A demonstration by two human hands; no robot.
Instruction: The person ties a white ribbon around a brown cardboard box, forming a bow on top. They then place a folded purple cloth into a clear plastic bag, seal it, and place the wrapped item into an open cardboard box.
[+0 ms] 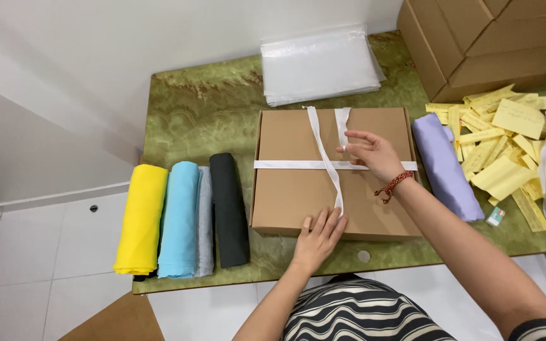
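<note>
Head view showed a flat brown cardboard box (298,183) lying in the middle of a green marbled bench (203,120), with a white ribbon (327,165) crossed over its lid. The left hand (318,237) lay flat on the box's near edge, fingers spread over the ribbon's lower end, apparently pinning it so the band stayed taut; its grip was open, pressing rather than closing on anything. The right hand (371,151), a red braided bracelet (394,185) at the wrist, sat at the crossing near the lid's far half, its grip narrow, fingertips pinched on the ribbon where the strands met, likely to keep the crossing from slipping.

Left of the box, four rolled cloths lay side by side, close to it: yellow (141,218), light blue (179,218), grey (205,221) and black (229,208). A lilac roll (445,165) touched the box's right side, with yellow paper slips (500,151) heaped beyond. Clear plastic bags (320,63) were stacked behind, larger cartons (488,44) at the far right corner. Free bench surface remained mainly at the far left; the near edge ran just under the left hand
</note>
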